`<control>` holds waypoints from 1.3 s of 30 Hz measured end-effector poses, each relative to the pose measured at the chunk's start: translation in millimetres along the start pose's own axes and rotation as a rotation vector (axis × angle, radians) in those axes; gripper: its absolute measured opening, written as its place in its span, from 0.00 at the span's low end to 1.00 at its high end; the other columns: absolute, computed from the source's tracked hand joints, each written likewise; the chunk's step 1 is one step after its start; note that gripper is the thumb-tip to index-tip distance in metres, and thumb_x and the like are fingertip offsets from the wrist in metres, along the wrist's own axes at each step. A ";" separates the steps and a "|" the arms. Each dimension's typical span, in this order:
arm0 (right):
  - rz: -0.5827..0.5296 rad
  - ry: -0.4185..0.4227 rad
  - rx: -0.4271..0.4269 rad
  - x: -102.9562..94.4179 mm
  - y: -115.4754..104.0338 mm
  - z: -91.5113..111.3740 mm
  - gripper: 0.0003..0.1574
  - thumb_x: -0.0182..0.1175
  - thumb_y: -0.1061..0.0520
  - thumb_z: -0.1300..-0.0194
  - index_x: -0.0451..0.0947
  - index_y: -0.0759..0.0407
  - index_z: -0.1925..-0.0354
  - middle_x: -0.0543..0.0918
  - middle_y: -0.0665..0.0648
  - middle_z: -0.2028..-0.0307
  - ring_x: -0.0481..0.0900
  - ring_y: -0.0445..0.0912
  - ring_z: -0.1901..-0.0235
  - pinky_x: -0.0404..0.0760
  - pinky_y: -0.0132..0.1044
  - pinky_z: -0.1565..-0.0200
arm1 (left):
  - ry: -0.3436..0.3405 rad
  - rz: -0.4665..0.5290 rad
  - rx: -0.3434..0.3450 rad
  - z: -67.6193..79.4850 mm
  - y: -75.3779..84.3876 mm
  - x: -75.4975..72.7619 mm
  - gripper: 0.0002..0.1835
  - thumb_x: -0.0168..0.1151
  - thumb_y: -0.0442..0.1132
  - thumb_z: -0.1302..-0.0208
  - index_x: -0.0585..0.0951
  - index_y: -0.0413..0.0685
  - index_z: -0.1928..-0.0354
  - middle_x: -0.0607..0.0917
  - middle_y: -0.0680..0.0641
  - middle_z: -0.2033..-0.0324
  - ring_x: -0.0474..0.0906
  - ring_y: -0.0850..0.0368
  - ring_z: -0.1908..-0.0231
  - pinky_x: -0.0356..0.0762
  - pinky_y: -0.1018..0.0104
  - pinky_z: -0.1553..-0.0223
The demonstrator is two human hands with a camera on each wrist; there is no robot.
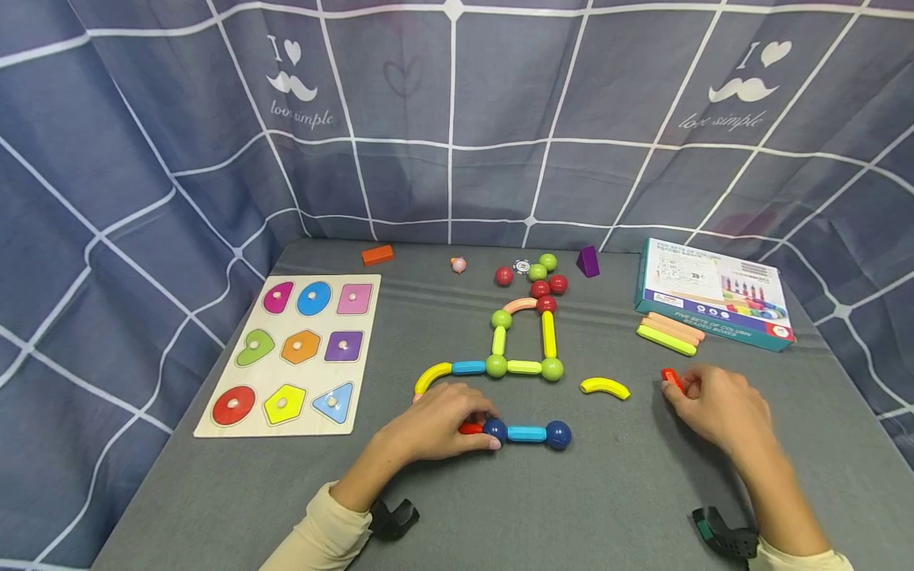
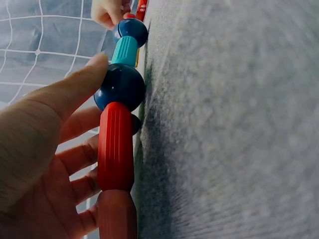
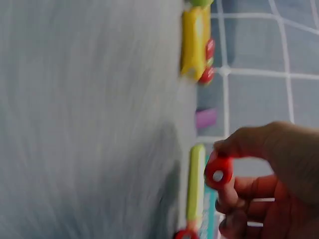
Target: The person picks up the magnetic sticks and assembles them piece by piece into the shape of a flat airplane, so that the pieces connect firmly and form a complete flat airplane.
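Note:
My left hand (image 1: 446, 420) pinches a dark blue ball (image 2: 119, 87) between thumb and fingers. That ball joins a red rod (image 2: 116, 149) to a light blue rod (image 1: 527, 434), which ends in another dark blue ball (image 1: 558, 434). Behind the red rod a pinkish rod (image 2: 117, 214) continues the chain. In the right wrist view, my right hand (image 1: 721, 404) pinches a short red rod (image 3: 218, 172) with a round pale end, between thumb and fingers. Joined rods and balls form a frame with green balls (image 1: 496, 365) beyond the left hand. A loose curved yellow rod (image 1: 604, 388) lies between the hands.
A wooden shape puzzle board (image 1: 293, 432) lies at left. At right stands a teal and white box (image 1: 714, 293), with green and peach rods (image 1: 667, 339) before it. Loose red balls (image 1: 504, 276), a purple block (image 1: 589, 262) and an orange block (image 1: 378, 254) sit at the back.

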State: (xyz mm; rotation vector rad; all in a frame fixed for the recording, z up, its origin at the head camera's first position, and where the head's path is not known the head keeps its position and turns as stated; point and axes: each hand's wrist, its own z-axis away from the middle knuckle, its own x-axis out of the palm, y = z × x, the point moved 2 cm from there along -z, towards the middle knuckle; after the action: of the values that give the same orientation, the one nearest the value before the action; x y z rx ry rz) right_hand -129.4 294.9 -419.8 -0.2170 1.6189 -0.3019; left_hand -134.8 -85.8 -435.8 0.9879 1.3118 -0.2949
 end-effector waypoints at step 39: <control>-0.605 -0.425 -0.324 93.5 -169.5 68.6 0.17 0.63 0.45 0.38 0.77 0.45 0.82 0.75 0.40 0.90 0.72 0.35 0.89 0.64 0.29 0.86 | 0.031 -0.011 0.024 -1.3 -0.2 1.3 0.19 0.57 0.60 0.37 0.83 0.58 0.54 0.81 0.62 0.61 0.74 0.69 0.57 0.69 0.66 0.51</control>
State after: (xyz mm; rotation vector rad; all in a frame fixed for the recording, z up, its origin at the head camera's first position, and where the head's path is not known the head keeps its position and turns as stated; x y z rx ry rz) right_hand -74.9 100.5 -457.0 -0.9628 1.1406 -0.4183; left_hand -135.5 -84.5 -437.0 1.0094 1.3446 -0.3060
